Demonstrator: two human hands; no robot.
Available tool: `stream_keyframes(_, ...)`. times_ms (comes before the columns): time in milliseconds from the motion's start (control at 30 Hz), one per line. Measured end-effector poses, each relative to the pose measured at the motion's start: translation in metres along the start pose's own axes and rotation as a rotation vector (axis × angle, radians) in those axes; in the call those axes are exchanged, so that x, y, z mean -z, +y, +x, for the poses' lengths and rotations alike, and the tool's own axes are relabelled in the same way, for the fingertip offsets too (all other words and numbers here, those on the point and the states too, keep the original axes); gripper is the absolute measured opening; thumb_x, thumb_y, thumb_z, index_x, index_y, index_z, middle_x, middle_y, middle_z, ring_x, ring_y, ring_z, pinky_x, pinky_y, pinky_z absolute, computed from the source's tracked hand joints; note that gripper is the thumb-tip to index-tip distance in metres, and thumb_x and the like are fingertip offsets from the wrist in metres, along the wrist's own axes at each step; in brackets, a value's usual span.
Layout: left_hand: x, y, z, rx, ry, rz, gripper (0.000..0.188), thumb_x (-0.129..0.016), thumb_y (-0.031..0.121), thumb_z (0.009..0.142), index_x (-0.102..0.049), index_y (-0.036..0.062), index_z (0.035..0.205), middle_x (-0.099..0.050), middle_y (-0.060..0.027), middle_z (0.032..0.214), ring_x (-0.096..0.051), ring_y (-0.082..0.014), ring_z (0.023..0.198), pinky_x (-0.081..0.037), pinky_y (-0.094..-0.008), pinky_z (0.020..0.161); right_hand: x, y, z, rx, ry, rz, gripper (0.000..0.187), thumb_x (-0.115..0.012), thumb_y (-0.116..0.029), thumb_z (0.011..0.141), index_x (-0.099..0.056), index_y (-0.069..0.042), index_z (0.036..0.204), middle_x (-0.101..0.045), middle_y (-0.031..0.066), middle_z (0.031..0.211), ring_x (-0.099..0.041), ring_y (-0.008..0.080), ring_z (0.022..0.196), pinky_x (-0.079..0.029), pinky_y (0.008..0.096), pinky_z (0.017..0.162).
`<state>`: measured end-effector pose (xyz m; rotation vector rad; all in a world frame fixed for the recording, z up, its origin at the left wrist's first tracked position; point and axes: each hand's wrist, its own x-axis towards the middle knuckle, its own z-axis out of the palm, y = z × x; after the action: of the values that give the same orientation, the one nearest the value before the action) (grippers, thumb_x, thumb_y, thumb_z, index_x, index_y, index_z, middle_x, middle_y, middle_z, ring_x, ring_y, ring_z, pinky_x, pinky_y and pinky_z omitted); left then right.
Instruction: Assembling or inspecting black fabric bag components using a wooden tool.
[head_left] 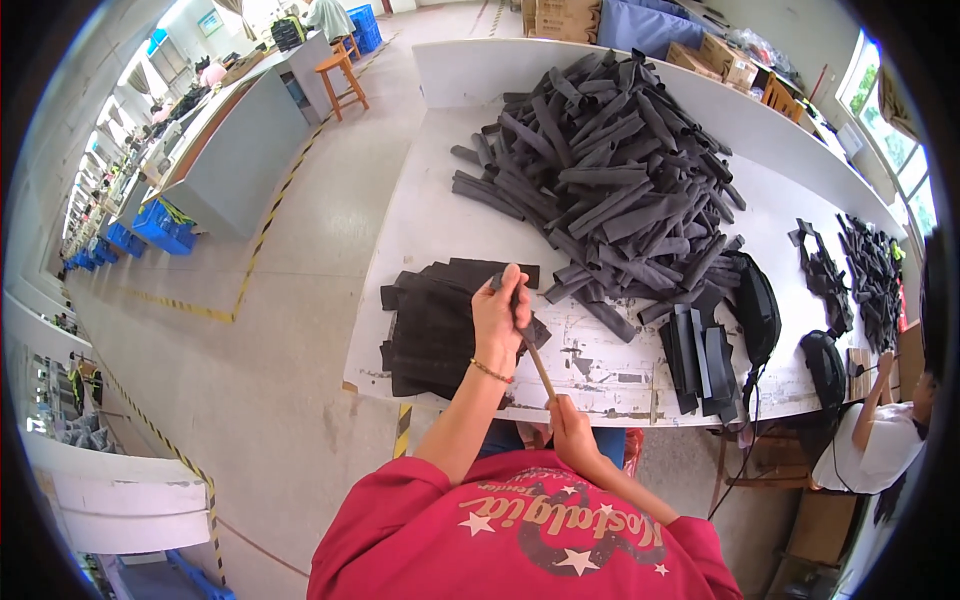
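Observation:
My left hand (500, 318), with a beaded bracelet at its wrist, is closed around a small dark fabric tube (517, 305) on the upper end of a thin brown stick (541, 368). Lower down, near the table's front edge, my right hand (571, 432) grips the stick's other end. The stick slants down to the right between the two hands. Just left of and under my left hand lies a flat stack of black fabric pieces (430, 335). A large heap of dark grey fabric tubes (620, 180) covers the table's far middle.
The worn white table (410, 235) has a raised back board (465, 65). To the right lie folded dark strips (700, 355) and a black padded object (757, 310) with a cord. More dark pieces (870, 275) lie farther right, where another person (880, 440) sits. A wooden stool (340, 85) stands far left.

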<state>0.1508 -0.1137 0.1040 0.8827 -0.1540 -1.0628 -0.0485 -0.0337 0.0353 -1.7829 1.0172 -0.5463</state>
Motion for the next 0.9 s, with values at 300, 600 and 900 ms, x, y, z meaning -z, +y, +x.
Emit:
stream_keyframes(300,-0.002,-0.018,0.005,-0.057,-0.132,-0.053,0.04,-0.059,0.04,0.09,-0.059,-0.0001,0.092,-0.053,-0.0043,0.059,-0.041,-0.0079,0.042,-0.03,-0.021,0.039,0.058,-0.03,-0.027,-0.125,-0.025,0.002,0.016,-0.043,-0.014,0.097,-0.051,-0.001,0.091,-0.044,0.0027,0.055,-0.042,0.0107,0.049,-0.035,0.0284,0.045)
stream_keyframes(600,0.014,0.004,0.001,0.015,-0.145,-0.013,0.04,-0.048,0.043,0.094,-0.055,0.0045,0.088,-0.049,-0.0043,0.054,-0.044,-0.014,0.037,-0.036,-0.0265,0.033,0.038,-0.022,-0.036,-0.135,-0.119,0.022,0.015,-0.046,-0.015,0.095,-0.052,-0.001,0.093,-0.055,0.0148,0.062,-0.055,0.0282,0.055,-0.043,0.0376,0.053)
stream_keyframes(900,0.019,0.063,0.019,-0.342,0.023,-0.029,0.042,-0.041,0.043,0.098,-0.048,0.0086,0.074,-0.041,-0.0002,0.058,-0.037,-0.0092,0.044,-0.03,-0.022,0.041,0.098,0.001,-0.067,-0.291,-0.24,0.09,0.019,-0.047,-0.019,0.096,-0.057,-0.003,0.092,-0.05,0.0045,0.06,-0.047,0.0128,0.054,-0.041,0.0289,0.052)
